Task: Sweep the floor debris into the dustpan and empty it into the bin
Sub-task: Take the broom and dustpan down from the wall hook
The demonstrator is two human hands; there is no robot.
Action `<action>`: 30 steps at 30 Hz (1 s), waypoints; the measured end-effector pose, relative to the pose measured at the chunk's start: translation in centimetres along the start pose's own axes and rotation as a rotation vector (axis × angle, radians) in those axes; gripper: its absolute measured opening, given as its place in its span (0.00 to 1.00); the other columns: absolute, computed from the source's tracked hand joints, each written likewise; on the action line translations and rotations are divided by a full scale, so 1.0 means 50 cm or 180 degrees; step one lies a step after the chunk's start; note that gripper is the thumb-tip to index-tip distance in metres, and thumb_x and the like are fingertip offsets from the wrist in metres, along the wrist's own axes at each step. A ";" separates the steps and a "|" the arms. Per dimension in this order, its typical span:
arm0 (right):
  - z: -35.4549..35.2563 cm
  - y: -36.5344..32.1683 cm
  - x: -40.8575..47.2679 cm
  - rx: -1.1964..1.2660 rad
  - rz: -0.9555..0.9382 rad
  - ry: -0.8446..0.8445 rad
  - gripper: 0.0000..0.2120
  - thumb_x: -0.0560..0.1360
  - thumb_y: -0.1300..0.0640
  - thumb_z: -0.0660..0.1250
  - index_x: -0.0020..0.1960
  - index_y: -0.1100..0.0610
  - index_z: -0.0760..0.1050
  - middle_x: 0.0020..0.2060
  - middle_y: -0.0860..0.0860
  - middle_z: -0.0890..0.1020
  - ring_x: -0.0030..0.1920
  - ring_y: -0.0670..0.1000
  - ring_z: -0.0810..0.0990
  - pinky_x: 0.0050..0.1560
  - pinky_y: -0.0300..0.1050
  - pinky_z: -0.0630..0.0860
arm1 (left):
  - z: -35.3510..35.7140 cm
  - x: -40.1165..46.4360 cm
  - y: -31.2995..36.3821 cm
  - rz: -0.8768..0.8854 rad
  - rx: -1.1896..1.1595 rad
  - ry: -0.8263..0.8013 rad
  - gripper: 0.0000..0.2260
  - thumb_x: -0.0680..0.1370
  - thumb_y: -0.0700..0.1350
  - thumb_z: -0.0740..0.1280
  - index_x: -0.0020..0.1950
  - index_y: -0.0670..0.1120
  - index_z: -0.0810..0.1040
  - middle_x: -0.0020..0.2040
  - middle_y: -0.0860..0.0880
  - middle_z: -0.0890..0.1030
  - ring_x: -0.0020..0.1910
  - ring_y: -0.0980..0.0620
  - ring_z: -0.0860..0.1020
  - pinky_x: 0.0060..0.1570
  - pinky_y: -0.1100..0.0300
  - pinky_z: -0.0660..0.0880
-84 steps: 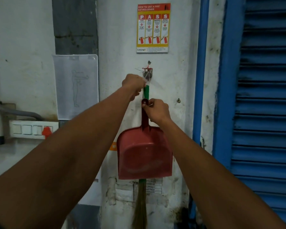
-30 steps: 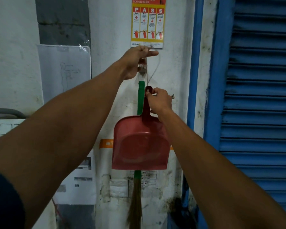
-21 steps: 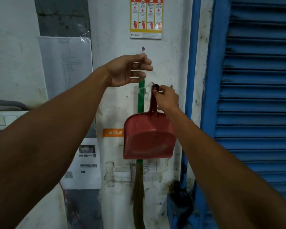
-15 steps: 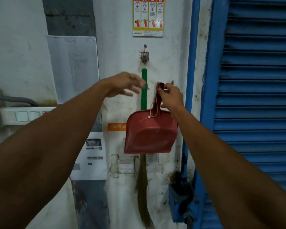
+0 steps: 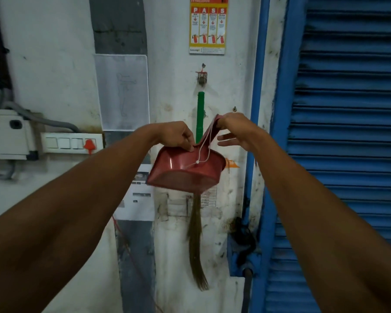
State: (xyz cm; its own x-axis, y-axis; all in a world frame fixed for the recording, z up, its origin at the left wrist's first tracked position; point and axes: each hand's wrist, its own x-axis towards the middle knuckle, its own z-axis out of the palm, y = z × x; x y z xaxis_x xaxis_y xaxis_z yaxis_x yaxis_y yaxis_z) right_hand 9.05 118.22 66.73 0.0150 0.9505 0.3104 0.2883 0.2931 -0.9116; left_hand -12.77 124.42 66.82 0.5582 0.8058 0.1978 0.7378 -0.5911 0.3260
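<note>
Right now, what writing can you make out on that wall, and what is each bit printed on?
"P A S S": column heads on the yellow poster.
"...A FIRE EXTINGUISHER": its red title, top cut off by the frame.
Small print under each letter and the brand at the bottom left: too blurred to read.
Orange label behind the dustpan: mostly hidden, unreadable.
White notices lower down: too small to read.

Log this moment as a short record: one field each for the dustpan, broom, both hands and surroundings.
dustpan: red dustpan off the wall hook, tilted, its white cord dangling loose
broom: green-handled broom hanging on the wall behind the dustpan, bristles down
left hand: left hand grips the pan's rim beside the handle
right hand: right hand pinches the handle's top end, other fingers spread
surroundings: fire extinguisher poster above, switch panel at left, blue shutter at right
</note>
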 end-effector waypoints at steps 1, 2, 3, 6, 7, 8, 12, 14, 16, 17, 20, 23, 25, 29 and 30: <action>-0.012 -0.009 -0.023 -0.0058 0.0143 -0.0101 0.07 0.79 0.59 0.66 0.55 0.59 0.79 0.57 0.57 0.80 0.52 0.58 0.84 0.50 0.53 0.85 | 0.001 -0.011 0.008 -0.0016 0.0067 0.0101 0.04 0.78 0.44 0.75 0.51 0.47 0.86 0.44 0.52 0.87 0.45 0.52 0.85 0.56 0.52 0.82; -0.026 -0.015 -0.048 -0.0112 0.0308 -0.0192 0.07 0.79 0.59 0.65 0.55 0.59 0.78 0.57 0.58 0.80 0.53 0.59 0.84 0.50 0.54 0.85 | 0.003 -0.025 0.019 -0.0031 0.0119 0.0216 0.04 0.78 0.45 0.75 0.51 0.47 0.85 0.44 0.52 0.87 0.45 0.52 0.84 0.55 0.53 0.81; -0.037 -0.019 -0.071 -0.0127 0.0500 -0.0268 0.10 0.78 0.58 0.63 0.55 0.61 0.77 0.58 0.59 0.79 0.53 0.60 0.84 0.51 0.56 0.85 | 0.005 -0.037 0.028 -0.0053 0.0168 0.0318 0.04 0.78 0.46 0.75 0.52 0.48 0.85 0.44 0.52 0.87 0.45 0.52 0.84 0.53 0.54 0.81; -0.069 -0.011 -0.146 0.0042 0.1090 -0.0548 0.21 0.77 0.53 0.59 0.60 0.68 0.77 0.57 0.66 0.82 0.51 0.64 0.85 0.52 0.58 0.84 | 0.021 -0.077 0.066 -0.0121 0.0359 0.0606 0.04 0.78 0.46 0.74 0.52 0.49 0.84 0.45 0.52 0.85 0.46 0.52 0.83 0.47 0.56 0.78; -0.075 -0.007 -0.174 0.0151 0.1236 -0.0702 0.25 0.80 0.48 0.57 0.61 0.69 0.77 0.55 0.67 0.84 0.49 0.64 0.86 0.50 0.57 0.85 | 0.029 -0.088 0.078 -0.0130 0.0434 0.0716 0.04 0.78 0.46 0.75 0.52 0.49 0.84 0.44 0.52 0.85 0.45 0.53 0.82 0.45 0.57 0.76; -0.077 -0.001 -0.197 0.0331 0.1358 -0.0889 0.31 0.82 0.41 0.55 0.60 0.70 0.77 0.52 0.67 0.85 0.47 0.63 0.86 0.47 0.55 0.85 | 0.037 -0.100 0.088 -0.0132 0.0507 0.0835 0.04 0.78 0.46 0.75 0.52 0.48 0.84 0.44 0.52 0.85 0.45 0.53 0.82 0.43 0.59 0.74; -0.070 0.034 -0.280 0.1409 0.1517 -0.1591 0.54 0.76 0.22 0.44 0.57 0.72 0.78 0.50 0.66 0.85 0.46 0.62 0.88 0.39 0.51 0.85 | 0.086 -0.145 0.147 0.0017 0.0983 0.1228 0.06 0.79 0.47 0.72 0.55 0.48 0.82 0.47 0.50 0.84 0.47 0.49 0.81 0.46 0.56 0.77; -0.058 0.047 -0.300 0.1871 0.1435 -0.1783 0.57 0.74 0.20 0.44 0.56 0.74 0.80 0.55 0.68 0.84 0.50 0.65 0.87 0.42 0.54 0.85 | 0.102 -0.165 0.174 0.0134 0.1198 0.1333 0.08 0.81 0.47 0.69 0.58 0.47 0.80 0.50 0.48 0.83 0.47 0.48 0.80 0.50 0.51 0.78; -0.051 0.053 -0.313 0.2356 0.1371 -0.1894 0.57 0.75 0.21 0.45 0.56 0.75 0.81 0.59 0.69 0.82 0.53 0.67 0.85 0.49 0.57 0.85 | 0.109 -0.185 0.200 0.0298 0.1398 0.1493 0.07 0.81 0.48 0.67 0.58 0.47 0.79 0.49 0.47 0.83 0.46 0.47 0.80 0.49 0.51 0.78; -0.049 0.055 -0.318 0.2640 0.1341 -0.1918 0.56 0.76 0.22 0.46 0.57 0.76 0.80 0.60 0.70 0.81 0.54 0.68 0.85 0.52 0.59 0.84 | 0.108 -0.196 0.212 0.0397 0.1485 0.1606 0.07 0.82 0.48 0.67 0.57 0.47 0.78 0.49 0.46 0.83 0.46 0.47 0.80 0.47 0.51 0.78; -0.047 0.051 -0.332 0.3303 0.1175 -0.1922 0.50 0.79 0.26 0.51 0.64 0.75 0.76 0.62 0.70 0.79 0.54 0.68 0.85 0.54 0.62 0.82 | 0.105 -0.227 0.241 0.0720 0.1697 0.1936 0.07 0.82 0.48 0.67 0.57 0.46 0.77 0.50 0.46 0.82 0.46 0.47 0.80 0.46 0.51 0.78; -0.052 0.033 -0.338 0.3319 0.0955 -0.1899 0.42 0.81 0.31 0.56 0.68 0.71 0.74 0.58 0.66 0.83 0.49 0.62 0.87 0.45 0.59 0.86 | 0.102 -0.251 0.253 0.1120 0.2366 0.2211 0.08 0.79 0.40 0.70 0.56 0.43 0.74 0.50 0.43 0.82 0.46 0.44 0.81 0.41 0.49 0.80; -0.058 0.021 -0.334 0.3217 0.0903 -0.1941 0.38 0.81 0.32 0.60 0.65 0.68 0.76 0.53 0.60 0.85 0.45 0.57 0.88 0.42 0.55 0.86 | 0.092 -0.263 0.260 0.1305 0.2749 0.2407 0.06 0.80 0.42 0.68 0.55 0.43 0.75 0.49 0.43 0.80 0.44 0.44 0.79 0.36 0.50 0.78; -0.063 -0.002 -0.332 0.2758 0.0656 -0.2023 0.29 0.78 0.31 0.64 0.53 0.59 0.79 0.42 0.51 0.84 0.35 0.47 0.84 0.38 0.46 0.84 | 0.062 -0.274 0.280 0.1569 0.3209 0.2622 0.05 0.84 0.43 0.64 0.54 0.42 0.76 0.46 0.43 0.79 0.41 0.45 0.75 0.39 0.55 0.66; -0.062 -0.006 -0.331 0.2644 0.0579 -0.2052 0.28 0.77 0.31 0.63 0.49 0.57 0.79 0.40 0.50 0.83 0.34 0.46 0.83 0.37 0.45 0.83 | 0.059 -0.273 0.282 0.1567 0.3325 0.2608 0.03 0.83 0.41 0.64 0.55 0.42 0.76 0.47 0.43 0.78 0.42 0.45 0.74 0.41 0.55 0.66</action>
State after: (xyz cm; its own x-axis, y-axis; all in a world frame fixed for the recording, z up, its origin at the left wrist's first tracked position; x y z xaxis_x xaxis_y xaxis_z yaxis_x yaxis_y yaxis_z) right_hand 11.69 102.09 62.70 -0.5875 0.7908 0.1716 -0.4140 -0.1115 -0.9034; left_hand -8.88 104.97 66.01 0.7282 0.0915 0.6792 0.6737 -0.2771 -0.6851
